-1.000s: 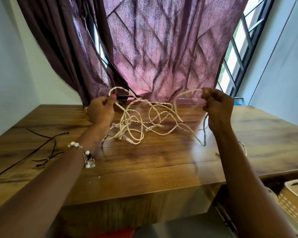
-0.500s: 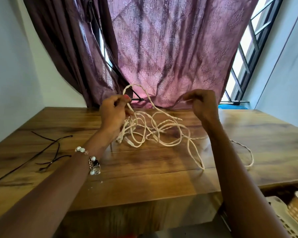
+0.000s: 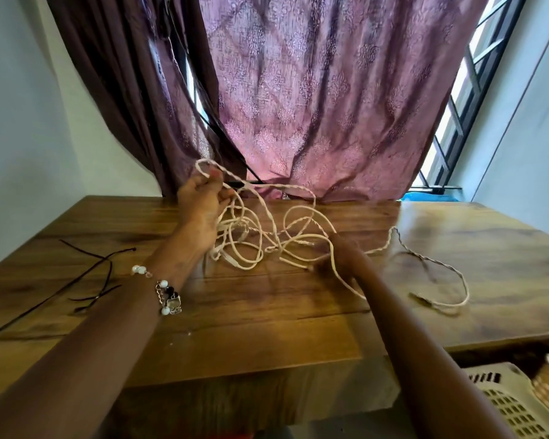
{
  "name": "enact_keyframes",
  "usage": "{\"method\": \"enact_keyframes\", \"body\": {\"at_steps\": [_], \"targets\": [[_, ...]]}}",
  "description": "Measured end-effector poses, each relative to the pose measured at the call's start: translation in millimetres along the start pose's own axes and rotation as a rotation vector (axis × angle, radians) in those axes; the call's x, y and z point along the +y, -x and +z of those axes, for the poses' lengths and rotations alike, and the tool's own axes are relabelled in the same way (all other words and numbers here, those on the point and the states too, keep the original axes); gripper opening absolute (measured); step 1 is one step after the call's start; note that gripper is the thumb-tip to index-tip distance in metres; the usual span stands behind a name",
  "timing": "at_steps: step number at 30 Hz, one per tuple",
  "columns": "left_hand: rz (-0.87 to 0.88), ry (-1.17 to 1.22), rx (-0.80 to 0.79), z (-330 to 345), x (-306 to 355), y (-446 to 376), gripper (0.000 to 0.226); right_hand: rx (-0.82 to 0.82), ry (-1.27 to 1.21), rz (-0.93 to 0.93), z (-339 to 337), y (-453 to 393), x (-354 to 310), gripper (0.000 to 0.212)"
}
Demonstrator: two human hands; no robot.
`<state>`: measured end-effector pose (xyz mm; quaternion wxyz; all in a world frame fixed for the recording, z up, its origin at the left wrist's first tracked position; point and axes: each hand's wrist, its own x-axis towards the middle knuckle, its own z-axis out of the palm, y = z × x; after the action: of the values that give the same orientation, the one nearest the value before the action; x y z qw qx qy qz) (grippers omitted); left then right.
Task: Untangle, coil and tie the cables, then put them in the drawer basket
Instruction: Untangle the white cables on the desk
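Observation:
A tangled cream cable [image 3: 267, 236] lies in loops on the wooden table [image 3: 267, 318], with one end and its plug [image 3: 420, 297] trailing to the right. My left hand [image 3: 203, 204] is raised above the table's back edge and grips a loop of the cable. My right hand [image 3: 339, 258] is down at the right side of the tangle and motion-blurred; its fingers are among the strands, and whether they grip one is unclear. A thin black cable [image 3: 86, 280] lies loose on the table at the left.
A cream perforated basket [image 3: 514, 403] sits below the table's front right edge. A purple curtain [image 3: 314, 106] hangs behind the table, with a window [image 3: 476, 90] at the right. Walls stand close on both sides.
My right hand has dropped from shoulder height down to the table at the tangle's right side. The cable's loops have slumped and its right end has spread out further right.

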<state>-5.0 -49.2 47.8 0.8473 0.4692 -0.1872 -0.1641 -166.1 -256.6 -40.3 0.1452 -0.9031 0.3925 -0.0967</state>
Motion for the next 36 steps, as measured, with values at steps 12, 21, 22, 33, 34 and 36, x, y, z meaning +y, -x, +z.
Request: {"method": "enact_keyframes", "body": {"at_steps": [12,21,22,33,34,36], "targets": [[0.529,-1.120,-0.240,-6.6,-42.5,2.3,0.034,0.209,-0.089,-0.305,-33.2,26.1,-2.9,0.018],[0.593,-1.292,-0.087,-14.9,-49.4,-4.6,0.039,0.097,-0.782,-0.446,-114.6,53.0,-13.1,0.026],[0.582,-1.271,-0.088,-14.7,-48.3,-3.7,0.043,0.142,-0.906,-0.405,-116.7,47.9,-14.4,0.025],[0.372,-1.308,-0.073,-16.3,-57.5,3.4,0.075,0.098,-1.832,-0.198,-144.9,31.6,-41.5,0.046],[0.356,-1.306,-0.063,-15.8,-57.2,3.6,0.077,0.080,-1.905,-0.227,-151.1,33.0,-43.6,0.045],[0.341,-1.304,-0.038,-15.7,-56.4,4.0,0.079,0.049,-2.068,-0.358,-161.2,39.3,-47.8,0.033]]}}
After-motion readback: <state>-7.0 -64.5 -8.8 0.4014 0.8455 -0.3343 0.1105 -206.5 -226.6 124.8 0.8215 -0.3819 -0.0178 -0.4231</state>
